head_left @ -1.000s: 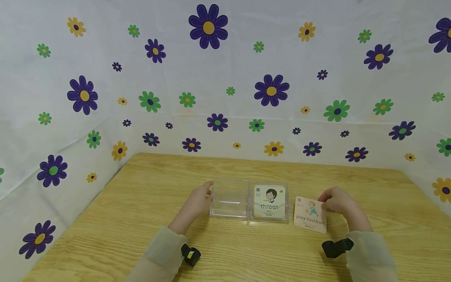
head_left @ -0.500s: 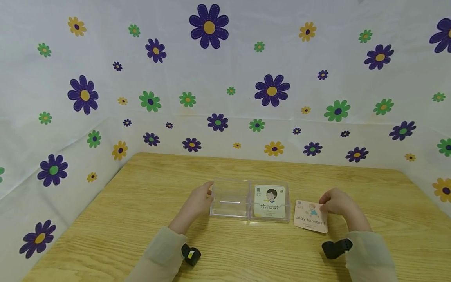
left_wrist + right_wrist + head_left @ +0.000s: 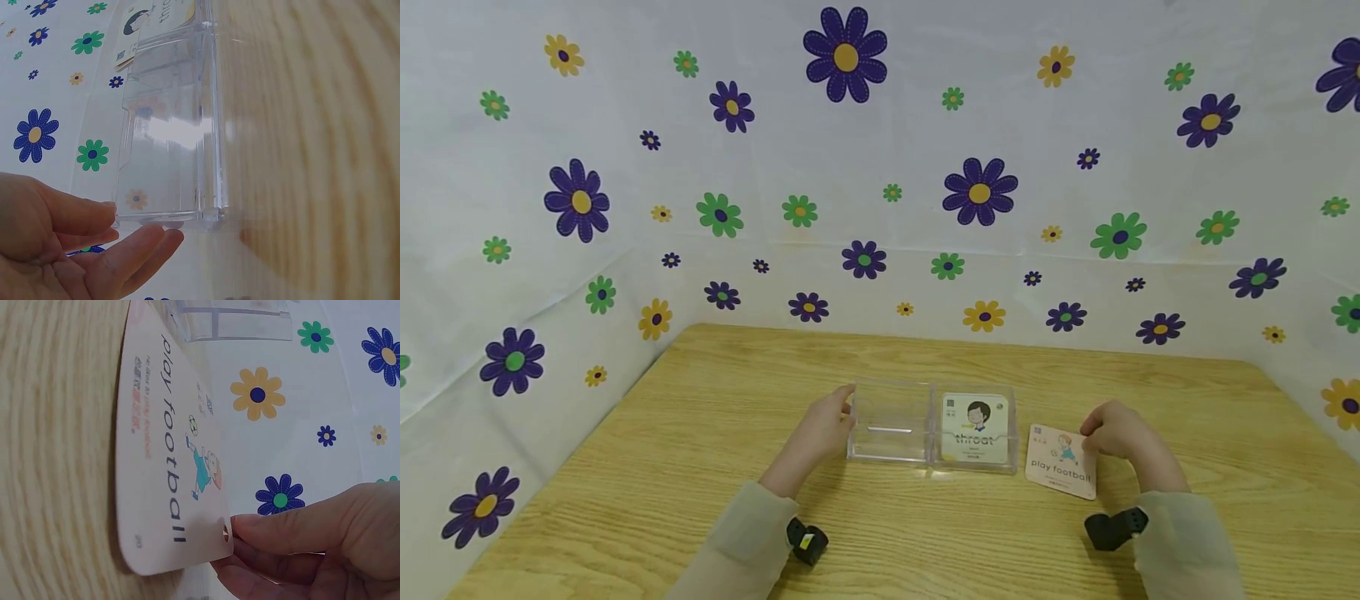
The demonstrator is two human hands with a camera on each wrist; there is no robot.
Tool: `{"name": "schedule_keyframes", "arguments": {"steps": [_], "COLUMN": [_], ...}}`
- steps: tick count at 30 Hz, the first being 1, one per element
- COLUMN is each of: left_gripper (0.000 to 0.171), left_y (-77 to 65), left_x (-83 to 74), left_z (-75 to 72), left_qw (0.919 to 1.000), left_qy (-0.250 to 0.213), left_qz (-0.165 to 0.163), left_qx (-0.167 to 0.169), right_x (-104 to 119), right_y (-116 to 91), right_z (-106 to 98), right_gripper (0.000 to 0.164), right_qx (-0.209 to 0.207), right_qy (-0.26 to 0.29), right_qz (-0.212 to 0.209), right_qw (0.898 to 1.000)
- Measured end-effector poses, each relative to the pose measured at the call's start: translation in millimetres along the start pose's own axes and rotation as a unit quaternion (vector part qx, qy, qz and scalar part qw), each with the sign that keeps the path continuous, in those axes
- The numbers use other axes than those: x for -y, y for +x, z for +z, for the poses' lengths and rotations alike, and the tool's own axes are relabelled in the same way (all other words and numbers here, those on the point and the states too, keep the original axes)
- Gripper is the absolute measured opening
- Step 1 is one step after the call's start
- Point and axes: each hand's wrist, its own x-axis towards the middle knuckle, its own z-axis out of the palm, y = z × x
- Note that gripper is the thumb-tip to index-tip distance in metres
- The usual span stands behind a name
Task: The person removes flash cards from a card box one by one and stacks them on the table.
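A clear plastic card holder (image 3: 891,459) with two compartments stands on the table. Its right compartment holds cards (image 3: 974,446), the front one printed "throat" under a drawn dark-haired child; the left compartment has no cards in it. At the holder's left end, my left hand (image 3: 829,425) grips the side wall, thumb at the upright edge and fingers along the outer face in the left wrist view. To the right of the holder, my right hand (image 3: 1118,429) pinches a pink "play football" card (image 3: 1060,462) by its right corner, between thumb and fingers. The card leans back, picture facing me.
The wooden table (image 3: 925,533) runs back to a white cloth (image 3: 880,125) printed with purple, green and yellow flowers. Black wrist cameras sit at the left sleeve (image 3: 748,521) and the right sleeve (image 3: 1183,533).
The pink card and the right hand have shifted very slightly, the card's top edge a little lower than a second ago. The left hand and the holder stay in place.
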Motion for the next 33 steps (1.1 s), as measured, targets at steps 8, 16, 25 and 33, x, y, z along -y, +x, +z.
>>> {"name": "schedule_keyframes", "arguments": {"steps": [8, 16, 25, 33], "left_gripper": [0.045, 0.046, 0.047, 0.047], "left_y": [1.4, 1.0, 1.7, 1.4], "left_x": [2.7, 3.2, 2.5, 2.6], "left_z": [1.6, 1.4, 0.3, 0.7], "left_qw": [1.0, 1.0, 1.0, 1.0], "left_qy": [0.0, -0.004, -0.006, -0.004], "left_qz": [0.006, 0.003, -0.001, -0.002], "left_qx": [-0.003, -0.001, 0.001, 0.001], "right_x": [0.1, -1.3, -2.4, -1.4], "right_y": [-0.1, 0.4, 0.6, -0.9], "right_z": [-0.1, 1.0, 0.9, 0.0], "right_gripper": [0.013, 0.011, 0.011, 0.012], "right_qx": [-0.002, -0.004, -0.005, -0.01], "right_qy": [-0.013, -0.025, -0.026, -0.031], "right_qz": [-0.005, -0.006, -0.007, -0.014], "right_qw": [1.0, 1.0, 1.0, 0.999]}}
